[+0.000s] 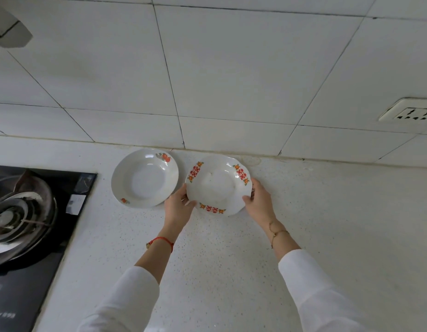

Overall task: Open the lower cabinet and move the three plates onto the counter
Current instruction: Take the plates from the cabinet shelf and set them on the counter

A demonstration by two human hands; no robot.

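White scalloped plate (218,185) with red marks gripped at both rims, left hand (177,208) and right hand (259,202), fingers curled under, mostly hidden. Low over speckled worktop (231,271), contact unclear. Second plate (145,178) just beside, left, near wall. Stove (21,226) cut off at left edge.

Soft, even light is filling the scene, leaving the tiled wall (231,68) pale grey and the counter (231,259) nearly free of hard shadows. Faint glare is showing on the glossy plates (145,178) and the black stove glass (28,295). The wide lens is bending grout lines outward, and the edges are looking slightly soft.
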